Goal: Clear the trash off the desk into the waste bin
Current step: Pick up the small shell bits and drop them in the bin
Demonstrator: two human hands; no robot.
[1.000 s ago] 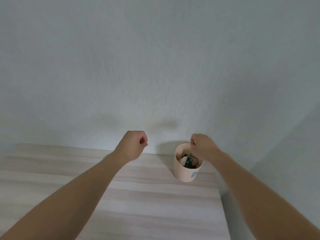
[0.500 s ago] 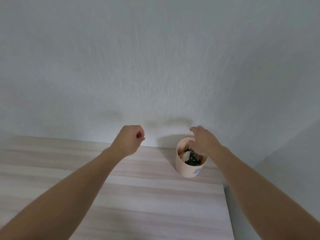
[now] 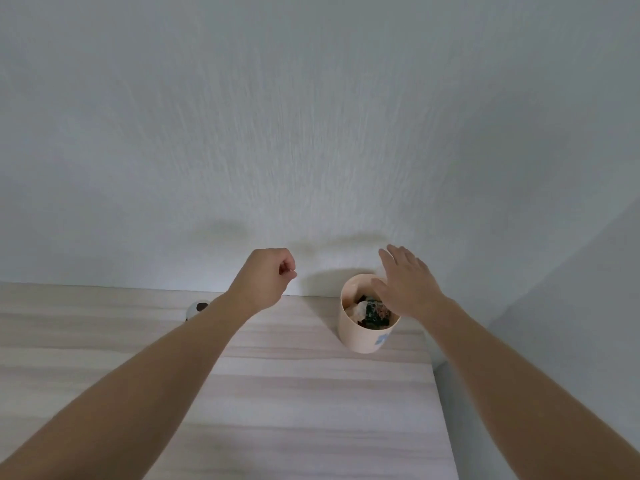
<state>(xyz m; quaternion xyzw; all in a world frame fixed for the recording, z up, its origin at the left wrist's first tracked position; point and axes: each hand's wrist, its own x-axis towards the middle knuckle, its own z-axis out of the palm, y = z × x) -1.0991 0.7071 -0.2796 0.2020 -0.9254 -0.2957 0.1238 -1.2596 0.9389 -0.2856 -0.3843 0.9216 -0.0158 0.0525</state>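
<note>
A small cream waste bin [image 3: 360, 336] stands on the pale wooden desk [image 3: 311, 393] near its back right corner, against the wall. Inside it lie a dark green wrapper [image 3: 375, 311] and a crumpled white scrap [image 3: 358, 310]. My right hand [image 3: 407, 284] hovers over the bin's rim with fingers spread and nothing in it. My left hand [image 3: 266, 278] is curled into a loose fist above the desk, to the left of the bin, with nothing visible in it. A small round black-and-white object [image 3: 198, 308] shows just behind my left forearm.
A plain grey-white wall [image 3: 311, 133] rises right behind the desk. The desk's right edge [image 3: 440, 393] runs just past the bin, with a narrow gap to a side wall [image 3: 571, 306].
My right hand has opened from a closed pinch over the bin to spread fingers and lifted slightly. The view has tilted, bringing the black-and-white object into sight.
</note>
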